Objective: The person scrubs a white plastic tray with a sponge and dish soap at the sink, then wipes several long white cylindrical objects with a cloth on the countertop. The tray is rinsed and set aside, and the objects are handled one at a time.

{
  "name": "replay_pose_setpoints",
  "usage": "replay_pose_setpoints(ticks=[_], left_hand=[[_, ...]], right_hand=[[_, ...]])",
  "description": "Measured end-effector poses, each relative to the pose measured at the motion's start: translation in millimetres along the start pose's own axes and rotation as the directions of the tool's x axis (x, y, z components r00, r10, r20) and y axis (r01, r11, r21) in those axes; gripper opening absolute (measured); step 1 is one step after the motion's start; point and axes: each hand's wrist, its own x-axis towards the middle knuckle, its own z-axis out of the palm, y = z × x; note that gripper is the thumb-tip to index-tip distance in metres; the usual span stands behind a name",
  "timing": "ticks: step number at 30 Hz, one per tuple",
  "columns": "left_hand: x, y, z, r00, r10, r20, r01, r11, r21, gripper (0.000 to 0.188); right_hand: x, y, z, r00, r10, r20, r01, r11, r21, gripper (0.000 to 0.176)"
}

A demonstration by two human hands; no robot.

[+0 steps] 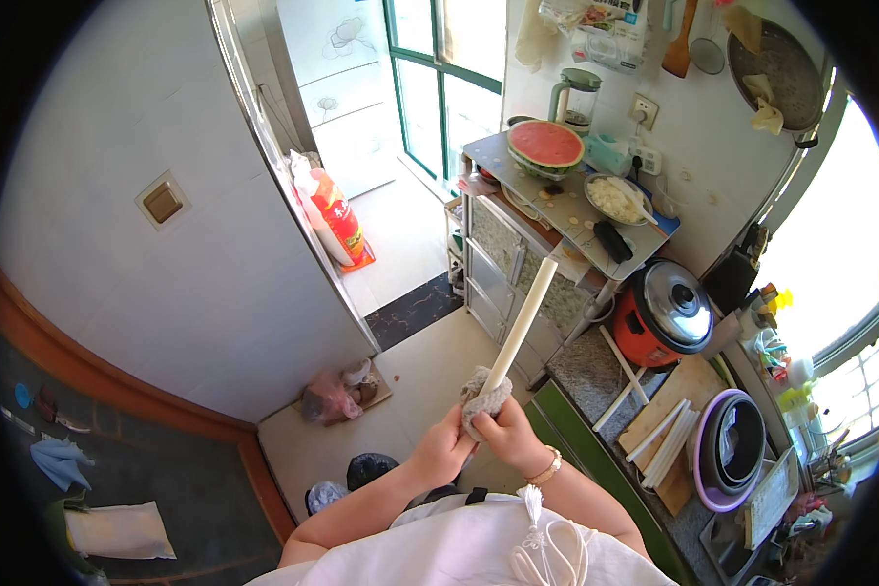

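Both hands meet in front of the body around a grey cloth (486,399), from which a long cream-coloured stick (521,322) points up and away. My right hand (509,434) grips the cloth around the stick's lower end; a bracelet is on that wrist. My left hand (443,447) is closed at the cloth's lower left side, its fingers partly hidden. Similar pale sticks (670,443) lie on a wooden cutting board (685,388) on the counter at the right, and more pale sticks (621,399) lie crossed beside it.
An orange rice cooker (641,326) stands on the granite counter, with nested basins (703,469) near the sink (729,546). A cabinet (498,234) holds a halved watermelon (546,143) and a bowl of rice (615,199). Bags (329,399) lie on the floor by the wall.
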Motion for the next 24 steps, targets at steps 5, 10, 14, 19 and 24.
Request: replay_pose_setpoints(ticks=[5,10,14,19,24], left_hand=[[-14,-10,5,0.997,-0.071,0.025,0.058,0.935,0.351,0.018],[-31,-22,1,0.991,-0.13,0.012,0.113,0.904,0.413,0.022],[-7,-16,-7,0.997,0.04,-0.064,-0.005,0.885,0.466,0.025],[-43,-30,-5,0.986,-0.162,0.04,0.126,0.878,0.462,0.029],[-33,-14,-14,0.776,-0.233,0.586,0.627,0.386,-0.677,0.025]], right_hand=[[31,-4,-2,0.881,-0.271,-0.387,0.226,0.961,-0.158,0.021],[55,-25,-19,0.872,-0.1,-0.479,0.103,0.995,-0.02,0.015],[27,20,23,0.967,-0.19,-0.171,0.126,0.937,-0.327,0.013],[71,-24,-77,0.873,-0.033,-0.487,0.011,0.999,-0.047,0.01],[74,-31,-67,0.813,-0.145,-0.564,0.335,0.909,0.249,0.016]])
